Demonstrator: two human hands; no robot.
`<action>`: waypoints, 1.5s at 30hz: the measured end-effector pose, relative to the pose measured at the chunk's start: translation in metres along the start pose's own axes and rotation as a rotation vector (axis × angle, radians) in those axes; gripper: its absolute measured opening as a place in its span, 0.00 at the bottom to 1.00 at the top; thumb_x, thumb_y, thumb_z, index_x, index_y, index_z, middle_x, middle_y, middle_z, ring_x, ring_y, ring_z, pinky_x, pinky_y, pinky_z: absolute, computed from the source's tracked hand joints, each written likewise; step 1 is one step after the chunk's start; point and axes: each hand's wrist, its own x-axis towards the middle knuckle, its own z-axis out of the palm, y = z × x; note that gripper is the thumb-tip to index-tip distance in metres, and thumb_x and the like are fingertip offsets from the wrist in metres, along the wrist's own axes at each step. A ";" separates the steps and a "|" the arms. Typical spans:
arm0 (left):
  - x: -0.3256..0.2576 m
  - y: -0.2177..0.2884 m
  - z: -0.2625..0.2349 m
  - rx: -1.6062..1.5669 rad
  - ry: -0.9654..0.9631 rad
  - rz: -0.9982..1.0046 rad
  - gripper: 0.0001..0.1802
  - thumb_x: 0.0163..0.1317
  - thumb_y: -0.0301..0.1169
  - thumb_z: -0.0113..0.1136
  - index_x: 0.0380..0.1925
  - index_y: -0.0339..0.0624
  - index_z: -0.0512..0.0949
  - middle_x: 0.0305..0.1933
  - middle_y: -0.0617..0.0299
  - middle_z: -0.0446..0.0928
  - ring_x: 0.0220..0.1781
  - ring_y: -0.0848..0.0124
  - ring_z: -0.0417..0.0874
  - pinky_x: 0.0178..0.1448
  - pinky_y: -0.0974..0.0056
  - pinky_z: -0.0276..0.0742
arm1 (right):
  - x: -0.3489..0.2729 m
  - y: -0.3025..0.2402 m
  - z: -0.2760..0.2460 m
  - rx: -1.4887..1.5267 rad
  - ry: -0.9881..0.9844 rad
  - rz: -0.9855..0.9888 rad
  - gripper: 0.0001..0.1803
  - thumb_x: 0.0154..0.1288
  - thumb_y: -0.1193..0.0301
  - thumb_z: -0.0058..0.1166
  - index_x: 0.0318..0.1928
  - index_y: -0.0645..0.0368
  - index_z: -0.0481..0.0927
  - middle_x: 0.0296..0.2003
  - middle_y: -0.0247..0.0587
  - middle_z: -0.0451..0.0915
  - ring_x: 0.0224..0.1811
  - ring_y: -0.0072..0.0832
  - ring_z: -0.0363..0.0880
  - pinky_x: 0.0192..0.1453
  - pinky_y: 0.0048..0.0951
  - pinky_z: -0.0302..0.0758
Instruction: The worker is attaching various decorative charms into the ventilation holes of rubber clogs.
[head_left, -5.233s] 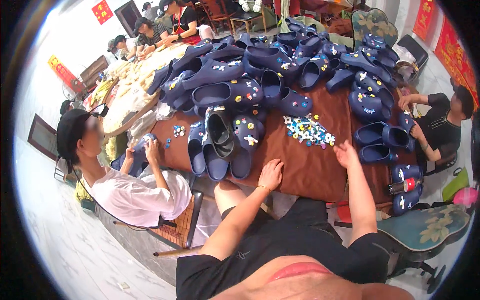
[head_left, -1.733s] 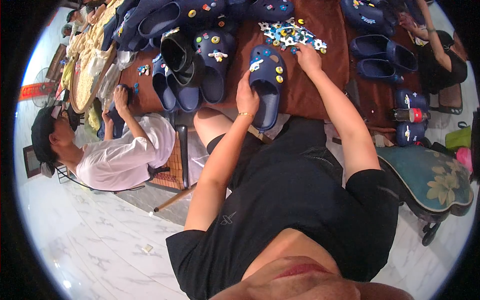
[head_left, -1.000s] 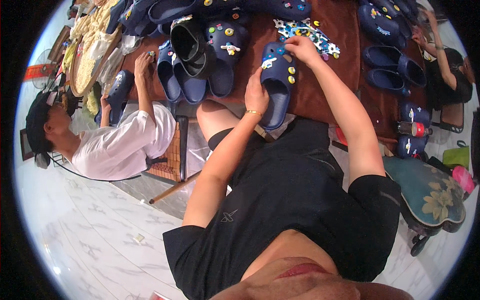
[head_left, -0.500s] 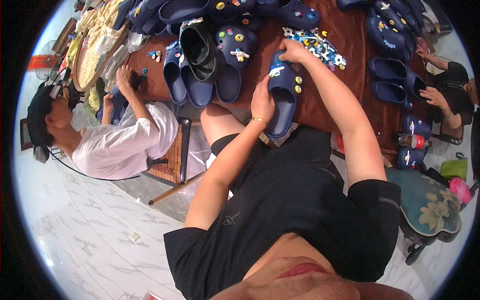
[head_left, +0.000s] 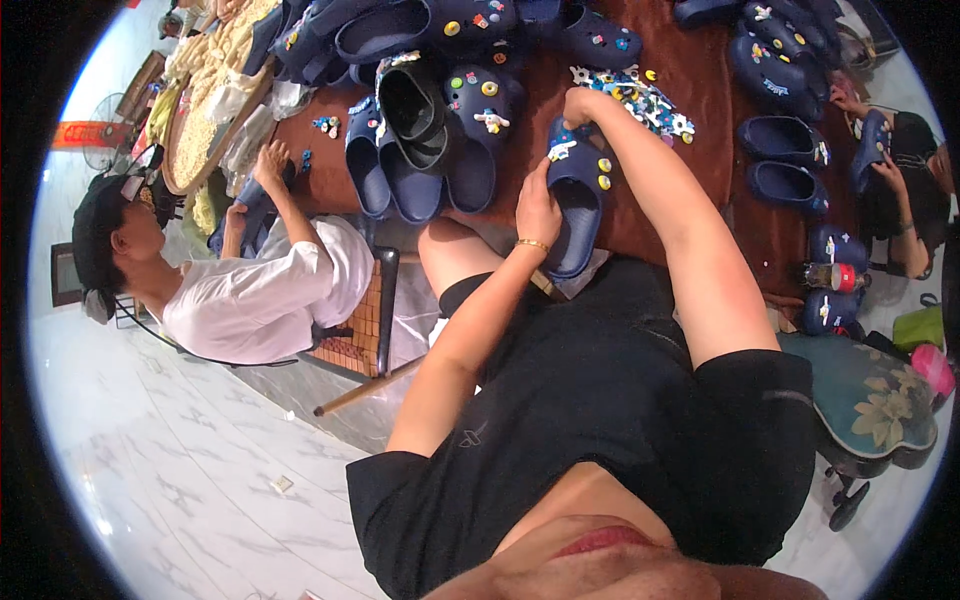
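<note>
At near edge of brown table (head_left: 705, 155): navy clog (head_left: 575, 228), long axis pointing away from you, toe outermost. Your left hand (head_left: 538, 210) clamps its left side. Your right hand (head_left: 587, 106), nearer toe, covers it; fingertips hidden, closure indeterminable. Charm pile (head_left: 652, 106) lies right.

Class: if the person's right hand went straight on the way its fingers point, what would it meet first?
Probably the toe of the held navy clog, just below the right hand; depth is unclear, they may touch.
</note>
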 end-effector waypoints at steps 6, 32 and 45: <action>-0.007 -0.008 -0.006 -0.001 0.066 0.031 0.30 0.44 0.16 0.46 0.53 0.39 0.61 0.47 0.48 0.68 0.50 0.53 0.69 0.54 0.57 0.65 | -0.080 -0.009 0.032 0.462 0.827 -0.043 0.23 0.45 0.62 0.57 0.43 0.59 0.74 0.42 0.48 0.74 0.40 0.39 0.75 0.46 0.34 0.70; 0.000 0.034 0.011 -0.307 -0.241 0.188 0.26 0.54 0.27 0.53 0.55 0.37 0.62 0.52 0.50 0.68 0.54 0.60 0.69 0.57 0.62 0.63 | -0.226 0.168 0.147 1.473 1.480 0.585 0.25 0.50 0.57 0.56 0.38 0.65 0.67 0.25 0.39 0.73 0.14 0.22 0.69 0.11 0.20 0.63; 0.006 -0.020 0.006 0.036 -0.090 0.221 0.21 0.50 0.24 0.52 0.48 0.40 0.67 0.46 0.51 0.69 0.49 0.56 0.69 0.54 0.58 0.64 | -0.214 0.189 0.112 1.724 1.097 0.608 0.23 0.56 0.66 0.52 0.51 0.63 0.67 0.32 0.37 0.75 0.24 0.19 0.74 0.20 0.16 0.69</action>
